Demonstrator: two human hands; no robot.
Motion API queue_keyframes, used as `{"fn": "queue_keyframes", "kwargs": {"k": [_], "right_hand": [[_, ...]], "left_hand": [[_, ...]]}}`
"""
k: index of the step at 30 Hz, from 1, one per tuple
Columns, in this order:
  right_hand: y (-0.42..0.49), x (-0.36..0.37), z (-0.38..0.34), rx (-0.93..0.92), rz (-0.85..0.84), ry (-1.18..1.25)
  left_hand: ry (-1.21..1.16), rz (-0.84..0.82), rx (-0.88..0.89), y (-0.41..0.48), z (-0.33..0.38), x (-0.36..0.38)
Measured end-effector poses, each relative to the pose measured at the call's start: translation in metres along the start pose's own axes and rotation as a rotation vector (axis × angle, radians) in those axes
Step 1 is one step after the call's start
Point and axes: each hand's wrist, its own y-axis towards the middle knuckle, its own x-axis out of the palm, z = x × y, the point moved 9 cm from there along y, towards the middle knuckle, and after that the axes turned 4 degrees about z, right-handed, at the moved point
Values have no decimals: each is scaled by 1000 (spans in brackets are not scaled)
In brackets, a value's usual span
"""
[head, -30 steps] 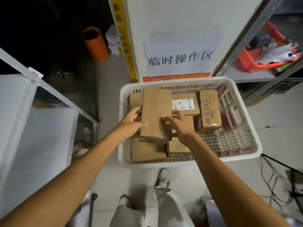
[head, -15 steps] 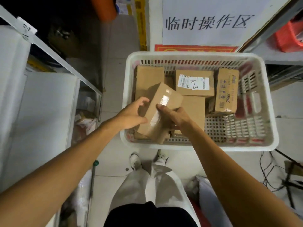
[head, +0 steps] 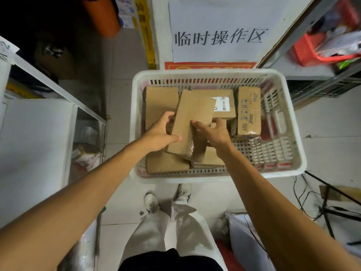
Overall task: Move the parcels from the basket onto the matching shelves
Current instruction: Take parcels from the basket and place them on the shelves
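Fingers of the left hand were curled round the 9 o'clock edge of a long cardboard parcel. Those of the right hand clasped its 3 o'clock edge, so neither hand was nearer than the other. The parcel's long axis ran from 7 to 1 o'clock, over the other parcels in the left half of the white basket. Compared with half a second earlier, the parcel had been turned plain face up. It now covered part of the labelled parcel at its 1 o'clock.
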Motion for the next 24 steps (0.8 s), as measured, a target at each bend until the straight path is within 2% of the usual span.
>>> {"fn": "queue_keyframes", "kwargs": {"k": [8,12,16,20,24], "right_hand": [[31,-24,-14,-103,41,75],[41,-10,-25,-162,-52,101],[45,35,-42,-171,-165,118],[46,85,-46,-194,-251,67],[51,109,-50,-228,-240,94]], "left_hand": [[-157,61,-37,43,34,11],[-178,132,-72,51,24,0],[-195,237,-89,48,7,-41],[-17,291,-136,41,-11,-64],[43,337,-98,42,-26,-83]]}}
